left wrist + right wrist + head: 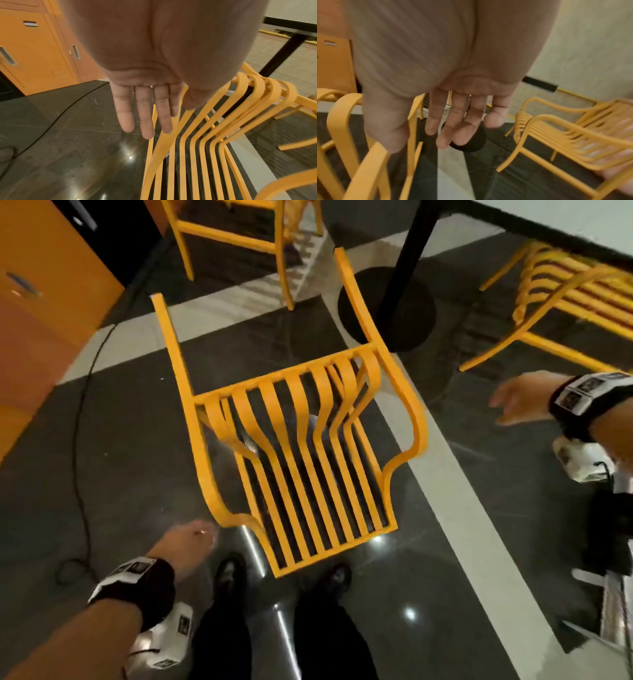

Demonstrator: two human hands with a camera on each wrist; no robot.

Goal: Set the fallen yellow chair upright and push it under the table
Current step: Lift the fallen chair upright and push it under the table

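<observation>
The fallen yellow chair [284,374] lies on its back on the dark floor, its two front legs pointing away toward the black pedestal of the table [407,254]. The backrest end is near my feet. My left hand [191,539] hovers open by the chair's near left armrest, apart from it; in the left wrist view its straight fingers [142,108] hang beside the slats [193,148]. My right hand [517,402] is open and off to the right of the chair, holding nothing. The right wrist view shows its relaxed fingers [453,121] above the table's round base [471,146].
Another yellow chair [233,234] stands at the back. A third yellow chair [565,302] sits under the table at right. Orange lockers [44,285] line the left side. A black cable [82,422] runs along the floor on the left.
</observation>
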